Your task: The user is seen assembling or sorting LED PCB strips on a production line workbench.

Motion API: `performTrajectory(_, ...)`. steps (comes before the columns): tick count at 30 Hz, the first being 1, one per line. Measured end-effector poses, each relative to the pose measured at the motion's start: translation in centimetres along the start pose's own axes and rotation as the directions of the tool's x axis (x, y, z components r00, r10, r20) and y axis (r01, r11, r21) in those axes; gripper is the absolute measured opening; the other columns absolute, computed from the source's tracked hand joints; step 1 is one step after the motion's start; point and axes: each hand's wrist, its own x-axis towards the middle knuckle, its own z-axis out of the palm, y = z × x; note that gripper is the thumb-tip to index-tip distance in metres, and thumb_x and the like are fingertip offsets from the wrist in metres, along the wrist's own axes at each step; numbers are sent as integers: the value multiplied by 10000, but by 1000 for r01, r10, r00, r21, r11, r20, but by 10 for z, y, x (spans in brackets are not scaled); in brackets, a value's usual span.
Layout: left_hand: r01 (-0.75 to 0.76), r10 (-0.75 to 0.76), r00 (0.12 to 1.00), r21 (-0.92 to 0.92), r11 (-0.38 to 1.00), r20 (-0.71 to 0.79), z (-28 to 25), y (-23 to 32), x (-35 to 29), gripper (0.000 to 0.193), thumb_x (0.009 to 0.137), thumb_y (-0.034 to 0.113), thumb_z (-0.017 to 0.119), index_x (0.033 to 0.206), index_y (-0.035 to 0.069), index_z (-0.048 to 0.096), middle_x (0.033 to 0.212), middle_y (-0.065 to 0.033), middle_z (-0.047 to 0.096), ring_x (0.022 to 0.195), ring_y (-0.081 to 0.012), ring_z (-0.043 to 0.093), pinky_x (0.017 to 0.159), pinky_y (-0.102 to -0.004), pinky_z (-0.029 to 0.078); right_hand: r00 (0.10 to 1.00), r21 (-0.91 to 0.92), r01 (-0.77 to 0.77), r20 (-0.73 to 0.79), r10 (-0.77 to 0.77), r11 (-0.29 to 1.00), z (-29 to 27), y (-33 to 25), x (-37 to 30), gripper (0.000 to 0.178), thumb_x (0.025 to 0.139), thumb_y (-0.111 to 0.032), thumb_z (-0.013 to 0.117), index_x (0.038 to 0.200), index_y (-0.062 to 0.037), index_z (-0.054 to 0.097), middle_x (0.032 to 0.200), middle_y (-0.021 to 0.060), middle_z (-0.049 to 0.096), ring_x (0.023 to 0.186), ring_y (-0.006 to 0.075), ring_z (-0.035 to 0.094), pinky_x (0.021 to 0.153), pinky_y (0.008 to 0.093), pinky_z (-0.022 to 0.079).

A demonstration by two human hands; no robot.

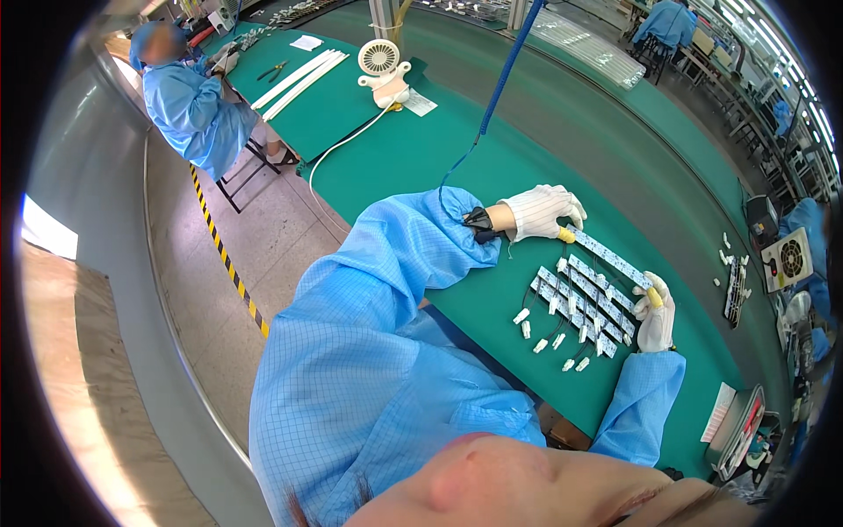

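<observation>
Both my hands wear white gloves, and a narrow white LED strip board [610,256] spans between them above the green mat. The fingers of my left hand [543,212] close on its far left end. At its near right end, my right hand [657,318] grips it; yellow fingertips show on both gloves. Just below lie several similar LED strip boards [575,312], side by side at a slant, with thin dark wires and small white connectors [541,346] hanging off their edges. A black wrist strap [479,221] sits around my left wrist.
A blue coiled cord [502,88] runs up from my left wrist strap. A white fan [380,68] and long white bars [299,85] are on the bench at the far left, near a seated co-worker [189,105]. A box [736,430] stands at the right.
</observation>
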Motion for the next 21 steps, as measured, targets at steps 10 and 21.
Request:
performTrajectory(10,-8,8,999,-6,1000,41,2,-5,1,187,815,249,642,979,172,685,1200,14,591,1096,-207,521,934,-376,411,997,74,49,57,-54,996,-5,7,0,565,864,-517,585,1184,-52,553,868,40,624,555,25,492,465,138,321)
performTrajectory(21,-57,58,998,56,997,-27,12,-13,1,316,756,13,522,997,151,674,1187,30,596,1085,-208,525,916,-365,422,996,41,76,53,-78,996,-4,8,1,631,835,-566,593,1180,-39,554,854,32,621,543,17,471,456,141,310)
